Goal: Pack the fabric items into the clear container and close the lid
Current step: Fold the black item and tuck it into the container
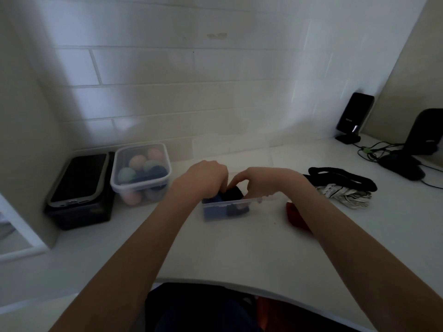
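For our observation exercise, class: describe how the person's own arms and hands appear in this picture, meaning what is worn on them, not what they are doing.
Both forearms are bare from the bottom edge of the picture up to the wrists; no sleeves show. The left hand and right hand wear no gloves. No watch, bracelet or ring can be made out, though the picture is dim and slightly blurred, so small items could be missed.

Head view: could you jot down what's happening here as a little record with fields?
Container: clear container, lid off, on the white counter
Inside: blue fabric and dark fabric
Left hand: fingers curled into the blue fabric
Right hand: fingers curled at the dark fabric
Still outside: red item, black bands, white patterned cloth
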`<action>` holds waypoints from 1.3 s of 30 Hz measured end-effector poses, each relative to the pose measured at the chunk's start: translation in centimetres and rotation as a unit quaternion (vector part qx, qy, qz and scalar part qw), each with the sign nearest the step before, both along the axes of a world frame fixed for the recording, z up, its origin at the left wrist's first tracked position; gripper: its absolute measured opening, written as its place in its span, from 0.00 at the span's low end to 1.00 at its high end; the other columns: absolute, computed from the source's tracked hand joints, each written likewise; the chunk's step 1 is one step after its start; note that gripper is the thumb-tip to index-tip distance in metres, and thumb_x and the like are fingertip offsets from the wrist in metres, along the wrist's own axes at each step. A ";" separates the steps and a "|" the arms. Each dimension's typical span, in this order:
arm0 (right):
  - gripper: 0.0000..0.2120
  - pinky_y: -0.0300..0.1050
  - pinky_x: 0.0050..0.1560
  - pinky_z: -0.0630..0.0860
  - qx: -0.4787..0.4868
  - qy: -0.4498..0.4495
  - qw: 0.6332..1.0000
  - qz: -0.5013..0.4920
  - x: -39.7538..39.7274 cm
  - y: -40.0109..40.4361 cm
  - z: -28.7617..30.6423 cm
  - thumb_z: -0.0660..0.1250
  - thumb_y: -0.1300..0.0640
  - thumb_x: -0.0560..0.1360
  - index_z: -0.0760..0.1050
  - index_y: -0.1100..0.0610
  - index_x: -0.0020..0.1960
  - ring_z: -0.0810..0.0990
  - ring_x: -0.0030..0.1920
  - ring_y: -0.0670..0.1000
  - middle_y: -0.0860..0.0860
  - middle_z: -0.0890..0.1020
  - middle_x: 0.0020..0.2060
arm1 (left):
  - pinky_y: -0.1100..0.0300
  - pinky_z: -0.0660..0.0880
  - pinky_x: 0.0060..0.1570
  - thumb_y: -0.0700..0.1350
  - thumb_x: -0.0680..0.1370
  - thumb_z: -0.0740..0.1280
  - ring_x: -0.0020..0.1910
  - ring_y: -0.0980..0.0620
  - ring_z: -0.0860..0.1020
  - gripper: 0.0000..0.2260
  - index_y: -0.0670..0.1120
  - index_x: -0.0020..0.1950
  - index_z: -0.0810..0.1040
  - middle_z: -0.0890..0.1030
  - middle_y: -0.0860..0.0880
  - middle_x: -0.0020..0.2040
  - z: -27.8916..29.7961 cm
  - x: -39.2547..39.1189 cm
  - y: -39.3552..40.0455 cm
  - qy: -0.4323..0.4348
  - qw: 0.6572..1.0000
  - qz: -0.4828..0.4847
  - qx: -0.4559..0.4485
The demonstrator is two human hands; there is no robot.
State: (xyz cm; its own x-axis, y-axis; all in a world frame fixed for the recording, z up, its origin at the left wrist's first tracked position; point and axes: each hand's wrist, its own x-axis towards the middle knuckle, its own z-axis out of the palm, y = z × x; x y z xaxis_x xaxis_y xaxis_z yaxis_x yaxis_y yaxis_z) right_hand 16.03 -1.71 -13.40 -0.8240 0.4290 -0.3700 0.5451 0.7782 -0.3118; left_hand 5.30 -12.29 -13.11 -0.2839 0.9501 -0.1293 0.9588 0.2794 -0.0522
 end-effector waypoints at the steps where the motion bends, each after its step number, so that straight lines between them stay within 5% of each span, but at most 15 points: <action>1: 0.21 0.40 0.32 0.68 -0.017 0.029 0.999 -0.011 0.6 0.3 0.1 0.73 0.47 0.69 0.75 0.42 0.61 0.71 0.27 0.48 0.48 0.79 0.29 | 0.55 0.76 0.47 0.36 0.71 0.68 0.48 0.43 0.79 0.15 0.48 0.55 0.82 0.81 0.43 0.54 0.2 -0.1 0.1 -0.018 1.000 0.007 0.006; 5: 0.08 0.34 0.28 0.72 -0.049 0.236 0.966 -0.096 3.5 1.7 1.0 0.70 0.52 0.73 0.80 0.49 0.52 0.72 0.22 0.42 0.50 0.82 0.30 | 0.52 0.78 0.53 0.34 0.71 0.69 0.47 0.43 0.80 0.11 0.40 0.52 0.83 0.81 0.39 0.54 0.8 -0.4 0.1 -0.080 0.995 0.046 0.032; 9: 0.07 0.38 0.35 0.73 0.054 0.380 0.903 -0.196 5.9 4.3 0.0 0.66 0.57 0.75 0.80 0.53 0.52 0.77 0.32 0.48 0.54 0.83 0.40 | 0.58 0.75 0.49 0.36 0.75 0.64 0.52 0.44 0.79 0.09 0.41 0.51 0.82 0.81 0.42 0.52 0.6 -0.9 -0.8 -0.082 0.990 0.058 0.095; 11: 0.10 0.43 0.42 0.73 0.135 0.366 0.891 -0.232 6.9 5.6 -1.2 0.64 0.58 0.76 0.77 0.51 0.56 0.77 0.38 0.50 0.53 0.81 0.49 | 0.58 0.75 0.49 0.33 0.74 0.65 0.51 0.44 0.80 0.10 0.42 0.50 0.83 0.81 0.42 0.52 0.4 -0.9 -1.1 -0.072 0.990 0.063 0.101; 14: 0.17 0.49 0.59 0.72 0.177 0.256 0.922 -0.231 7.7 6.7 -2.9 0.63 0.58 0.77 0.73 0.49 0.65 0.75 0.61 0.54 0.51 0.76 0.64 | 0.55 0.77 0.54 0.29 0.70 0.66 0.50 0.42 0.81 0.14 0.41 0.50 0.84 0.82 0.40 0.53 0.0 -0.5 -0.8 -0.063 0.989 0.078 0.107; 17: 0.20 0.51 0.62 0.72 0.173 0.173 0.946 -0.211 7.6 6.6 -4.0 0.63 0.55 0.76 0.70 0.48 0.68 0.72 0.67 0.54 0.50 0.74 0.68 | 0.56 0.76 0.53 0.28 0.70 0.64 0.50 0.43 0.80 0.14 0.42 0.49 0.83 0.81 0.41 0.53 -0.3 -0.3 -0.9 -0.058 0.987 0.086 0.123; 23: 0.11 0.48 0.46 0.74 0.197 0.199 0.928 -0.245 6.6 6.2 -4.1 0.64 0.54 0.74 0.79 0.51 0.55 0.79 0.53 0.56 0.52 0.82 0.52 | 0.54 0.74 0.52 0.29 0.72 0.59 0.50 0.43 0.78 0.14 0.43 0.45 0.82 0.80 0.43 0.51 -1.3 -0.1 -1.2 -0.081 0.967 0.064 0.234; 29: 0.09 0.44 0.41 0.71 0.089 0.403 0.855 -0.315 6.9 7.8 -2.6 0.68 0.55 0.74 0.77 0.58 0.51 0.77 0.42 0.53 0.53 0.80 0.44 | 0.61 0.73 0.47 0.33 0.75 0.61 0.43 0.52 0.76 0.12 0.44 0.46 0.82 0.81 0.48 0.43 -1.9 0.3 -0.5 -0.197 0.913 0.018 0.358; 32: 0.08 0.41 0.30 0.74 0.010 0.496 0.811 -0.311 7.2 7.4 -1.1 0.67 0.53 0.75 0.72 0.57 0.48 0.78 0.36 0.50 0.52 0.79 0.41 | 0.61 0.75 0.52 0.38 0.76 0.65 0.48 0.53 0.79 0.09 0.45 0.54 0.78 0.81 0.49 0.49 -1.8 1.1 0.2 -0.298 0.871 0.003 0.392; 35: 0.10 0.39 0.26 0.67 -0.105 0.566 0.763 -0.294 7.3 6.2 0.3 0.67 0.52 0.76 0.68 0.57 0.46 0.73 0.25 0.45 0.50 0.75 0.34 | 0.68 0.74 0.49 0.47 0.74 0.70 0.50 0.57 0.78 0.18 0.47 0.62 0.74 0.79 0.51 0.55 -1.4 2.1 1.1 -0.395 0.837 0.013 0.379; 39: 0.10 0.40 0.25 0.66 -0.193 0.599 0.740 -0.237 6.8 4.0 1.6 0.65 0.53 0.77 0.67 0.58 0.45 0.72 0.26 0.46 0.52 0.74 0.33 | 0.71 0.71 0.41 0.55 0.70 0.73 0.47 0.58 0.79 0.32 0.52 0.71 0.67 0.73 0.56 0.61 -0.9 3.8 2.4 -0.405 0.848 -0.002 0.342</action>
State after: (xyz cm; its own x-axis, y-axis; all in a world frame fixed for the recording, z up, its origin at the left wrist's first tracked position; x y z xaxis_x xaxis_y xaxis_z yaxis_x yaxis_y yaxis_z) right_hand 22.84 2.28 -11.80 -0.4507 0.8276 0.3345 -0.1195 0.3155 -0.9414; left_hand 9.14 -9.88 -14.05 -0.3615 0.8824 0.3011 0.6038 -0.0245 0.7968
